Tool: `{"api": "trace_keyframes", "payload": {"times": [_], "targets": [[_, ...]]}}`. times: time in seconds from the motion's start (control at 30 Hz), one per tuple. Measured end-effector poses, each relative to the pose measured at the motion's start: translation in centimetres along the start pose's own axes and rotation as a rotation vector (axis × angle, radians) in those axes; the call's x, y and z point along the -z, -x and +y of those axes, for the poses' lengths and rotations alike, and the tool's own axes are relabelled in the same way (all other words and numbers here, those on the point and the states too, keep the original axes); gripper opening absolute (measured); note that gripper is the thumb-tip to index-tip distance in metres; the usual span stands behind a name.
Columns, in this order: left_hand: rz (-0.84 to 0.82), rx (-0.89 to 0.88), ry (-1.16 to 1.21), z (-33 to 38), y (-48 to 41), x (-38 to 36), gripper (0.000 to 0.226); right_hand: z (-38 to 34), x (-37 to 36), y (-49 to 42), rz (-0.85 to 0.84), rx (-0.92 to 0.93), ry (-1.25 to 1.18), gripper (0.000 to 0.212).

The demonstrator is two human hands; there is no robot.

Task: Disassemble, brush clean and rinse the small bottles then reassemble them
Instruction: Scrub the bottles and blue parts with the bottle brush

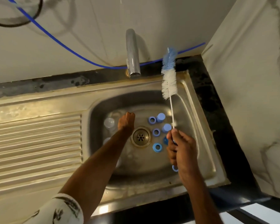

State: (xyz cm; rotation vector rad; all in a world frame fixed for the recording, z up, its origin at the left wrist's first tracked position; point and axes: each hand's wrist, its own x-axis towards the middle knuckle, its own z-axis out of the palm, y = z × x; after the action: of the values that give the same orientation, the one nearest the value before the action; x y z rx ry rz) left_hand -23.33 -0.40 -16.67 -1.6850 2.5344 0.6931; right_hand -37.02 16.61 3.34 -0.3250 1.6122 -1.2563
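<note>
Patterned sleeve (61,209) lowest; left hand (126,122) down in sink (152,85) beside clear bottle (109,122), grasp impossible to tell; right hand (179,147) curled round brush (168,78) handle, bristles up.

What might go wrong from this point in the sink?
The left hand reaches in beside clear bottles in the basin; the forearm may topple them. The right hand holds the bottle brush upright near the tap; a swing could strike it. Loose blue caps and rings may scatter once water runs.

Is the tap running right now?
Off, it appears: no stream falls from the faucet into the sink basin.
</note>
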Motion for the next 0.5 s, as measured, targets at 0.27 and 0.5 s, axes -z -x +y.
{"api": "trace_keyframes", "payload": {"times": [0.27, 0.5], "targets": [[-0.129, 0.041, -0.255, 0.0, -0.9, -0.4, 0.036, 0.9, -0.1, -0.9, -0.023, -0.021, -0.057, 0.036], [-0.065, -0.027, -0.486, 3.0, -2.1, -1.0, 0.052, 0.6, 0.7, -1.4, -0.011, -0.014, -0.065, 0.037]]}}
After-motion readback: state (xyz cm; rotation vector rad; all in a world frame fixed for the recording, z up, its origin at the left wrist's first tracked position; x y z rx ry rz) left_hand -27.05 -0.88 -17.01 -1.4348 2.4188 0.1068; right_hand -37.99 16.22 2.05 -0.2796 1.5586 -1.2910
